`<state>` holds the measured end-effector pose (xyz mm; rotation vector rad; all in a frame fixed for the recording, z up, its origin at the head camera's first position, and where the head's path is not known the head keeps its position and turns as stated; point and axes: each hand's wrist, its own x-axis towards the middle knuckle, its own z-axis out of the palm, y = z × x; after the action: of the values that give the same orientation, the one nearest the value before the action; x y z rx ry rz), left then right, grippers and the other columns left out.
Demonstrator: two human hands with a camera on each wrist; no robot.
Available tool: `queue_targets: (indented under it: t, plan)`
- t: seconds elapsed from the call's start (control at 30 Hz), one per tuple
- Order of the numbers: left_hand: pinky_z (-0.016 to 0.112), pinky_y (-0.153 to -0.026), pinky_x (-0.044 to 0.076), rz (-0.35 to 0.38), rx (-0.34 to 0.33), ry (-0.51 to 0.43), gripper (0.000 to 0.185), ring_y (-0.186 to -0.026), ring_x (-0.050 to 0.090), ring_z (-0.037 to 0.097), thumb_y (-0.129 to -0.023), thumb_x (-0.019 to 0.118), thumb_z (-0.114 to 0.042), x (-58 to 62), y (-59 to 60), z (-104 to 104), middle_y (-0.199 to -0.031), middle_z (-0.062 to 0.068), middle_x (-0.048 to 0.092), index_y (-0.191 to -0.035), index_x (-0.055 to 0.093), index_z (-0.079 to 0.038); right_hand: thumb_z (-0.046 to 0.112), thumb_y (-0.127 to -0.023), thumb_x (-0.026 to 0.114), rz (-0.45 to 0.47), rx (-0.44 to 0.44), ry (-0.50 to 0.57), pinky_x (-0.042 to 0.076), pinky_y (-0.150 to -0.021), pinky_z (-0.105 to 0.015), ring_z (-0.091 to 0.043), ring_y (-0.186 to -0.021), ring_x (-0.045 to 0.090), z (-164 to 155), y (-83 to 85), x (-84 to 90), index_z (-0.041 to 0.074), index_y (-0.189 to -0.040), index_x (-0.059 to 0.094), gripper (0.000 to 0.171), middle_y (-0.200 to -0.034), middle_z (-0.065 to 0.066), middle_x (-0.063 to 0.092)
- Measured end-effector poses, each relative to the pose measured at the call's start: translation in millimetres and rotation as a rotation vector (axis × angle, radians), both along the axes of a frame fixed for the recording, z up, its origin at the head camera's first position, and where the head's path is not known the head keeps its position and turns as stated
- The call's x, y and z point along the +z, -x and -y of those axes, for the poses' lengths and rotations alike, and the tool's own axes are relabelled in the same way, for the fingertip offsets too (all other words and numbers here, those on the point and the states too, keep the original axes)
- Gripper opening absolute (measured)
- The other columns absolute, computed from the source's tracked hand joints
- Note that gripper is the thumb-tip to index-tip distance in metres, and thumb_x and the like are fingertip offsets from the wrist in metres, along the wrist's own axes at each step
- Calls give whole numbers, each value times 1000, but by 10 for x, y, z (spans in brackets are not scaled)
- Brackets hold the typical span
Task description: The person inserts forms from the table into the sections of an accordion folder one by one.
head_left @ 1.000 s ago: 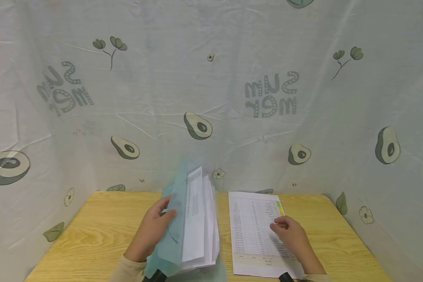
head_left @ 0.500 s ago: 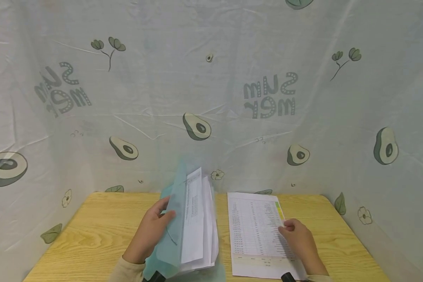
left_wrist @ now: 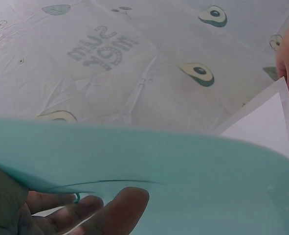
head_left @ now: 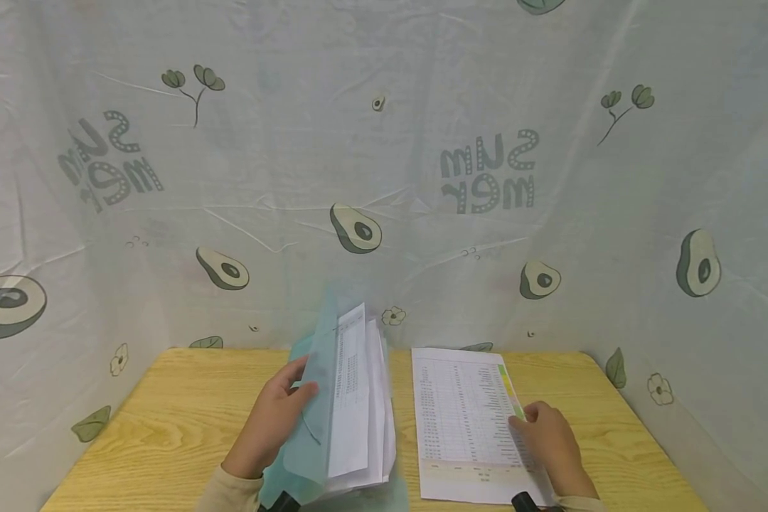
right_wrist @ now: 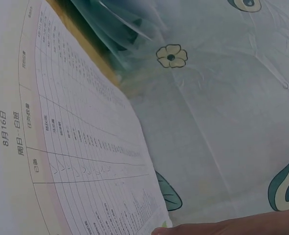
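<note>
A translucent teal document folder (head_left: 316, 419) stands tilted up on the table, left of centre. My left hand (head_left: 274, 412) grips its cover at the left side, the thumb over the cover near a thin curved slit. Inside the folder several white sheets of paper (head_left: 352, 419) fan out toward the right. A printed table sheet (head_left: 461, 419) with green and yellow cells lies right of the folder. At its right edge, my right hand (head_left: 553, 441) pinches the paper between thumb and fingers. Tick marks and a beige header band on this sheet (right_wrist: 71, 137) show in the right wrist view.
The wooden table (head_left: 185, 419) reaches back to a pale curtain (head_left: 384, 156) printed with avocados, which hangs behind and along both sides. Bare wood shows left of the folder and right of the printed sheet.
My right hand has moved right and slightly toward me, from over the printed sheet to its right edge, uncovering more coloured cells. The left hand and folder have stayed in place.
</note>
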<state>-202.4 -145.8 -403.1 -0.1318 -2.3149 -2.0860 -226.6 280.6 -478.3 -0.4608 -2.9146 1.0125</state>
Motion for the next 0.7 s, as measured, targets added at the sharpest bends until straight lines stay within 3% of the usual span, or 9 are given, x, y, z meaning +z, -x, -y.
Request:
queue_targets:
  t: [0.3, 0.7]
  plan:
    - [43, -85, 58, -11, -2, 0, 49, -115, 63, 32, -104, 55, -5, 8, -14, -4, -142, 19, 55, -153, 46, -6, 23, -94, 70, -2, 33, -56, 51, -84, -58, -47, -101, 64, -23, -13, -28, -22, -123, 53, 56, -119, -40, 59]
    - [43, -87, 57, -6, 2, 15, 50, -117, 62, 32, -104, 55, -7, 1, 2, -4, -144, 18, 54, -154, 45, -6, 19, -93, 70, 1, 21, -53, 52, -82, -53, -38, -90, 64, 28, -10, -77, -24, -120, 55, 53, -107, -36, 63]
